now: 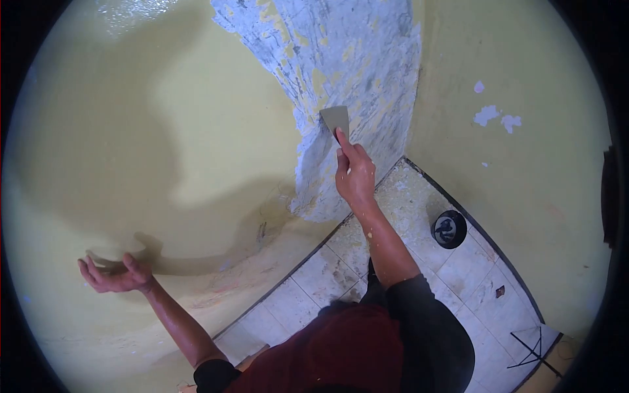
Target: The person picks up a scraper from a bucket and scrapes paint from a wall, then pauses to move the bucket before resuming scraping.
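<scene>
In the head view my right hand (356,169) grips a putty knife (336,118), index finger stretched along its blade. The blade lies at the stripped patch (367,72) of wall, where bluish-white plaster shows with streaks of yellow paint. The knife's handle is mostly hidden in my fist. My left hand (116,276) is raised at the lower left, palm up with fingers curled loosely apart, and holds nothing. It is close to the yellow painted wall (229,124), on which its shadow falls.
A black bucket (449,229) stands on the tiled floor (458,275) near the right wall. Paint flakes (400,190) litter the corner. Small chipped spots (486,115) mark the right wall. A thin black stand (536,354) is at the lower right, and a brown scrap (500,291) lies nearby.
</scene>
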The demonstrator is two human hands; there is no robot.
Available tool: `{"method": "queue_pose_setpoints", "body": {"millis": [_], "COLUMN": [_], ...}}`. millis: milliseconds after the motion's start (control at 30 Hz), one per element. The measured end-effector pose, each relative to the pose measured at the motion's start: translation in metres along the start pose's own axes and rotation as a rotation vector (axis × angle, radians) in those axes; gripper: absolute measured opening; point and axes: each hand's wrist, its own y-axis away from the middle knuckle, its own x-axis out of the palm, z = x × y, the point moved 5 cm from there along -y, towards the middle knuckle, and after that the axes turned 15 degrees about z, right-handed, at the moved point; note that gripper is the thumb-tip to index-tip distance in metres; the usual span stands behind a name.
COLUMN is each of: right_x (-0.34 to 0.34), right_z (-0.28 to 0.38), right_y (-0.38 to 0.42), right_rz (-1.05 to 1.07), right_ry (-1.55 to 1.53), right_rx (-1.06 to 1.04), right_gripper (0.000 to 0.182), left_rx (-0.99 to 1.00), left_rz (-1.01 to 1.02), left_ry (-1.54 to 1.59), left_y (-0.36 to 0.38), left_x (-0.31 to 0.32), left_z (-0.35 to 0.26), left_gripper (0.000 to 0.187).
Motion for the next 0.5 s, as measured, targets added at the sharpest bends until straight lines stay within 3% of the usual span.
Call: {"method": "queue_pose_setpoints", "body": {"millis": [500], "right_x": [-0.035], "right_z": [0.039], "right_y": [-0.041], "right_rz": [-0.103], "right_ry": [0.076], "right_rx": [-0.031], "right_gripper": [0.048], "left_rx": [-0.097], "left_rz": [-0.03], "left_ry": [0.095], "left_y": [0.001], "left_x": [0.005], "left_z": [0.005], "left_gripper": [0.083]}}
